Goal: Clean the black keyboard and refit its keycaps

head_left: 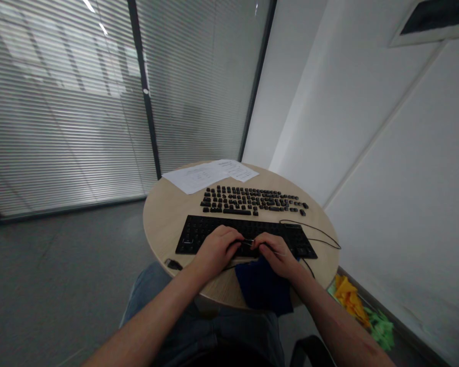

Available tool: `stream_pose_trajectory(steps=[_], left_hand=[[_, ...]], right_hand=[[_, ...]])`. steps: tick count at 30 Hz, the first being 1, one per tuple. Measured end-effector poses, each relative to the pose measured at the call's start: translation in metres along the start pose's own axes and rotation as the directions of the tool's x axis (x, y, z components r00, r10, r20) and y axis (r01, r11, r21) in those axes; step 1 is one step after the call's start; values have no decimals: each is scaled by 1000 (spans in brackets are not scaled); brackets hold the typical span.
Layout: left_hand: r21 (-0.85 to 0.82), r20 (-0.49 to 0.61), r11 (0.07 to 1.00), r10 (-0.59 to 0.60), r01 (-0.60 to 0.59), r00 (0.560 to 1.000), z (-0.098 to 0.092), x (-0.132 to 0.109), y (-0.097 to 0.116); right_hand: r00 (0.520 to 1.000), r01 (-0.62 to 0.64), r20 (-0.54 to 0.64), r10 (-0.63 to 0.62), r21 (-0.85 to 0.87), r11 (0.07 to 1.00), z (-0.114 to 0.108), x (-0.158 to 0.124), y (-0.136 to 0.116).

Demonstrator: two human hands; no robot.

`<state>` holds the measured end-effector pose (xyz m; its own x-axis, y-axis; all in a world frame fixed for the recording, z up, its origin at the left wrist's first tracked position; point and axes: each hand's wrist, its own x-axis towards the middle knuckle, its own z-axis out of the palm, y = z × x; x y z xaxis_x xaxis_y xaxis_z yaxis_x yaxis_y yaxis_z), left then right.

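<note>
The right hand pinches a small, apparently wire tool over the keyboard; the left hand's grip beside it is unclear. Keycaps beyond lie in rows, presumably keeping their order.

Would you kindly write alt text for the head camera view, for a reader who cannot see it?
Over a black keyboard on a round table, a person's right hand holds a thin wire-like item, the left hand close to its tip. Loose black keycaps lie in rows beyond, then papers; a blue cloth overhangs the near edge.
</note>
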<state>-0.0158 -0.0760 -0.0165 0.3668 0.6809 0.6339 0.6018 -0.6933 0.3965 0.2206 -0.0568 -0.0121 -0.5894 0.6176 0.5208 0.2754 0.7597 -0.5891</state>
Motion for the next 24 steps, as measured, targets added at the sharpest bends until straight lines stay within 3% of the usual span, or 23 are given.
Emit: stream_pose_trajectory(steps=[4, 8, 11, 15, 24], left_hand=[[-29, -72, 1000, 6, -8, 997, -1, -1, 0], [-41, -128, 999, -30, 25, 991, -3, -2, -1], [-42, -122, 999, -10, 5, 992, -4, -3, -1], [-85, -125, 993, 70, -81, 990, -4, -4, 0], [-92, -93, 986, 132, -140, 987, 0, -4, 0]], right_hand=[[985, -41, -169, 22, -108, 993, 0, -2, 6], [959, -40, -278, -56, -329, 943, -4, -1, 8], [981, 14, -171, -96, -427, 904, -3, 3, 7], [1000, 6, -18, -16, -463, 886, 3, 5, 8], [999, -7, 31, 22, -431, 902, 11, 5, 3]])
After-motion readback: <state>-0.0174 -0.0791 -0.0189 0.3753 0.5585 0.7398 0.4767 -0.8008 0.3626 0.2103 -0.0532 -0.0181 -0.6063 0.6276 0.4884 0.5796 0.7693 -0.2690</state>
